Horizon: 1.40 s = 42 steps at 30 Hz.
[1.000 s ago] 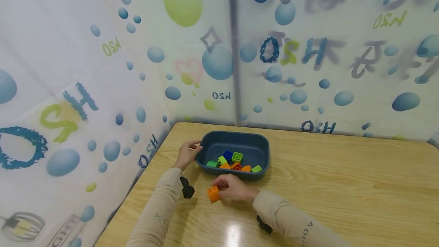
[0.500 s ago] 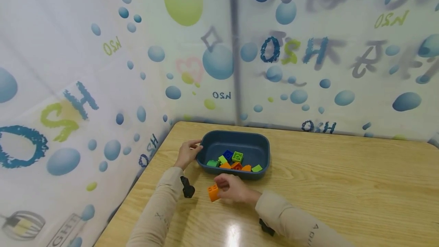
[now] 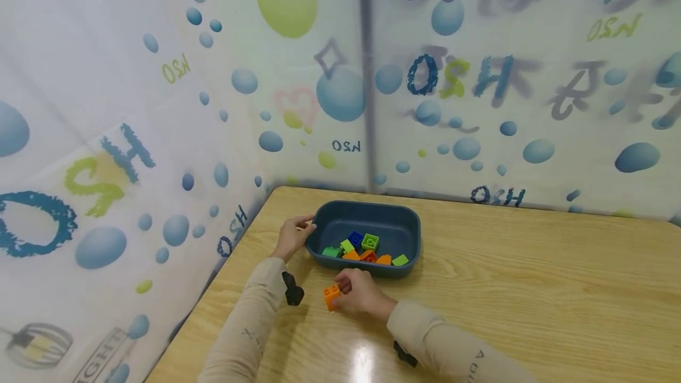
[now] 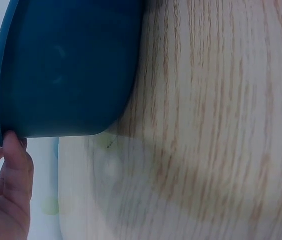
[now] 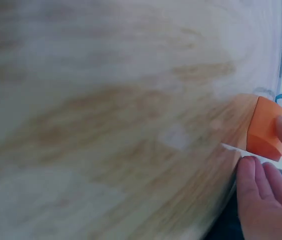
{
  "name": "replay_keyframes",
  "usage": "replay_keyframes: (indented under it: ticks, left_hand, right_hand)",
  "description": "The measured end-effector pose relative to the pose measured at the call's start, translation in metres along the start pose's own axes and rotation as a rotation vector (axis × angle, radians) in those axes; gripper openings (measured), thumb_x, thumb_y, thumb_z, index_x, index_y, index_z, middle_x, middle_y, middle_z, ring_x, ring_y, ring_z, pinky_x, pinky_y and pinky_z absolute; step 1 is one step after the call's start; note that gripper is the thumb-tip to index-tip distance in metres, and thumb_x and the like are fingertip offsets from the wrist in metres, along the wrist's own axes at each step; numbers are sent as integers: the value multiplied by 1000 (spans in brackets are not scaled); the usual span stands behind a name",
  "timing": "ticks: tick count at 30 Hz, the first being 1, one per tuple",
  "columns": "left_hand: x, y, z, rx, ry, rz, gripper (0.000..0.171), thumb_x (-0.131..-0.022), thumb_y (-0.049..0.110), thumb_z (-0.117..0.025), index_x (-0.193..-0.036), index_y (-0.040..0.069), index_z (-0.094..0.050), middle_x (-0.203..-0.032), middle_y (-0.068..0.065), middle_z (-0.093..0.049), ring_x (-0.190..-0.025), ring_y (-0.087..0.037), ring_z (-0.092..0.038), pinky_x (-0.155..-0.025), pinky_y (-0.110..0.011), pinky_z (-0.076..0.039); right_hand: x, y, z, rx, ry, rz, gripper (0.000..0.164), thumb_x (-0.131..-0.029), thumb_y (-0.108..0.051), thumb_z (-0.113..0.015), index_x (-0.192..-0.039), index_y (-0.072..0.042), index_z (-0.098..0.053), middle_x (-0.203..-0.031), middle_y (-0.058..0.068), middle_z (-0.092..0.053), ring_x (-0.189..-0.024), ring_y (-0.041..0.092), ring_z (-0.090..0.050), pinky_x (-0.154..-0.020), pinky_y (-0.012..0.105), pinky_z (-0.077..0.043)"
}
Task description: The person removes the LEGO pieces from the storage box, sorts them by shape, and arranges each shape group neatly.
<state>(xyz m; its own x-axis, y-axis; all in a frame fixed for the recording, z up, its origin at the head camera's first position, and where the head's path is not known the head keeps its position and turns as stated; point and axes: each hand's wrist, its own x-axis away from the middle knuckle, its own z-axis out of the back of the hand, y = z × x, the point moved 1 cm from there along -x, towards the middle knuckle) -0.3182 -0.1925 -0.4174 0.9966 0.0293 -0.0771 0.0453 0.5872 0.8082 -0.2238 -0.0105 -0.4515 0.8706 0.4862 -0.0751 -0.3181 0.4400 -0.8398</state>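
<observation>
With its thumb and fingers, my left hand [image 3: 289, 239] pinches the left rim of a dark blue plastic bin [image 3: 411, 232]. The left wrist view shows those fingers at the edge of the bin [image 4: 71, 70]. In front of the bin, close over the table, my right hand [image 3: 363, 294] holds an orange toy building block [image 3: 332, 298] with two studs showing. The right wrist view shows the thumb on the orange block [image 5: 266, 128], whose underside looks sloped. Inside the bin lie several blocks, among them a dark blue block [image 3: 355, 239], a lime block [image 3: 370, 242] and a green block [image 3: 332, 252].
The wooden table [image 3: 521, 288] reaches far to the right of the bin. Behind it and on the left hang white curtains [image 3: 457, 182] printed with bubbles and letters. A black strap piece [image 3: 293, 289] sits at my left wrist.
The orange block has turned slightly in my right hand, which stays in front of the bin. My left hand keeps its place on the rim, and the head view shifts a little.
</observation>
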Motion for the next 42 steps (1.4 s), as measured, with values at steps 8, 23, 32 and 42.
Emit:
replay_keyframes:
  ticks: [8,23,32,42]
  left_hand:
    - [-1,-1,0,11,-10,7,32,-85,12,-60,-116,6,-60,-93,-16,-58,-76,-22,-55,-55,-25,-48]
    - [0,0,0,-4,-9,-28,32,-85,13,-59,-116,6,-59,-92,-15,-58,-75,-21,-55,-53,-26,-47]
    - [0,-3,0,15,2,-24,32,-84,12,-60,-115,5,-60,-91,-15,-57,-74,-21,-54,-51,-26,-47]
    - [-1,-3,-1,7,4,-11,31,-85,12,-60,-115,6,-60,-88,-13,-58,-73,-20,-54,-52,-24,-45]
  right_hand:
    - [-7,-1,0,7,-16,17,27,-74,-4,-69,-99,3,-61,-89,8,-62,-78,18,-58,-69,25,-48]
    - [-10,-5,-8,156,2,9,40,-71,-17,-74,-103,2,-60,-93,8,-61,-79,16,-55,-70,25,-46]
    - [-17,-10,-18,147,12,50,35,-71,-7,-70,-104,2,-60,-97,10,-61,-83,17,-55,-74,28,-46]
    - [-23,-12,-24,89,24,76,34,-73,-4,-65,-106,2,-59,-99,9,-61,-80,15,-54,-72,24,-45]
